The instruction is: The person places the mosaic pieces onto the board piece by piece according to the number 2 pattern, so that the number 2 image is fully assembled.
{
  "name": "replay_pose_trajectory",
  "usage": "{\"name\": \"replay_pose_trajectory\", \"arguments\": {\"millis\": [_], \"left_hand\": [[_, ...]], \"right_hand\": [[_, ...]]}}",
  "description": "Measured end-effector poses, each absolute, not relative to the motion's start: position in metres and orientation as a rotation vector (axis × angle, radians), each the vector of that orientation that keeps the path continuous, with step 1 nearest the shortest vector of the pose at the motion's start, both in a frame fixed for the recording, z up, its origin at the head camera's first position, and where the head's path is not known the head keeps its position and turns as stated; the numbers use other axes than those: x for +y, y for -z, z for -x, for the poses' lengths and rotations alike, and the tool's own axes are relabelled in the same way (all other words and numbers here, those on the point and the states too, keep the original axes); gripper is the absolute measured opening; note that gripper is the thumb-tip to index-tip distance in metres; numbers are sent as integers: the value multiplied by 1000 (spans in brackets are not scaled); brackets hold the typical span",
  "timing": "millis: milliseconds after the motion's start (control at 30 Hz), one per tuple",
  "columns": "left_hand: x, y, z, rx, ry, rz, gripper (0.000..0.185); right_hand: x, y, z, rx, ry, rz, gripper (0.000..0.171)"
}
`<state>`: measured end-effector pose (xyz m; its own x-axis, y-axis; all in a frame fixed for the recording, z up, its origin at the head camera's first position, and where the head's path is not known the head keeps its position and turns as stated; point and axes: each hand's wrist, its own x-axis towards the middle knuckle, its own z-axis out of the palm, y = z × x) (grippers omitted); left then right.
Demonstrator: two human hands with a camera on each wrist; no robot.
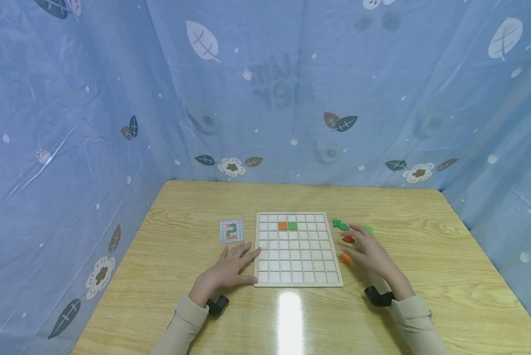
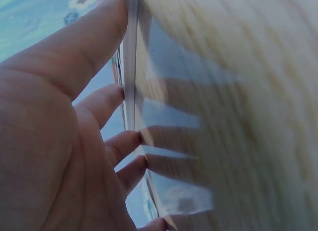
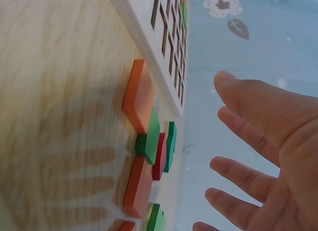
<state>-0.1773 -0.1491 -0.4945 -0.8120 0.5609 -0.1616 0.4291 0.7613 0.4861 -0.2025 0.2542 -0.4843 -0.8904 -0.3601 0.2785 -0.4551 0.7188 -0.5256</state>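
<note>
A pale wooden grid board (image 1: 297,281) lies on the table, with an orange tile (image 1: 283,226) and a green tile (image 1: 293,226) set side by side in its second row. My left hand (image 1: 231,267) rests flat on the table, fingers straight against the board's left edge (image 2: 130,67). My right hand (image 1: 371,250) hovers open, fingers spread, over loose tiles right of the board: green tiles (image 1: 340,225), a red tile (image 1: 348,239) and an orange tile (image 1: 345,258). In the right wrist view the orange (image 3: 139,97), green (image 3: 150,139) and red (image 3: 160,156) tiles lie beside the board (image 3: 144,37).
A small pattern card (image 1: 231,230) lies left of the board. The wooden table (image 1: 194,207) is enclosed by a blue leaf-print curtain (image 1: 292,88) at the back and both sides. A bright glare spot (image 1: 289,315) sits near the front edge.
</note>
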Motion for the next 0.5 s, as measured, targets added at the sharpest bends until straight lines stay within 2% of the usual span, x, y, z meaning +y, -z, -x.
{"name": "replay_pose_trajectory", "arguments": {"millis": [267,500], "left_hand": [[-149,495,177,2659,-630,-761,76],[-148,492,176,2658,-633,-769,76]], "right_hand": [[264,486,196,-2767,-893,-661,30],[274,489,189,-2755,-857,-630,36]]}}
